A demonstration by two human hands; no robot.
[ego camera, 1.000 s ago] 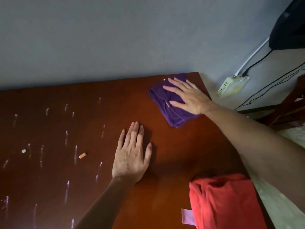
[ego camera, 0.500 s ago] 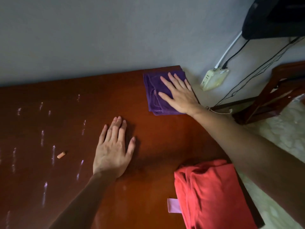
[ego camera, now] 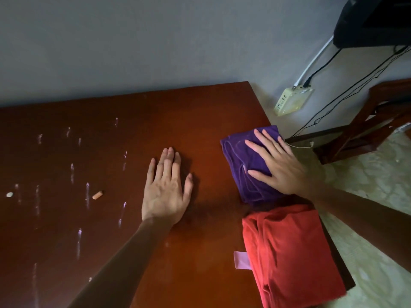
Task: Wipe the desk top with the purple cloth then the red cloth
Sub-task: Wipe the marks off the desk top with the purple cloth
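Both hands, left (ego camera: 165,192) and right (ego camera: 281,166), lie flat

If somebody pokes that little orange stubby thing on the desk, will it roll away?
Probably yes. The small orange cylinder-shaped piece has rounded sides and lies loose on the glossy brown wooden desk top, so a sideways nudge would likely set it rolling. It looks tiny next to the left hand, so it is likely very light. What it is made of cannot be told.
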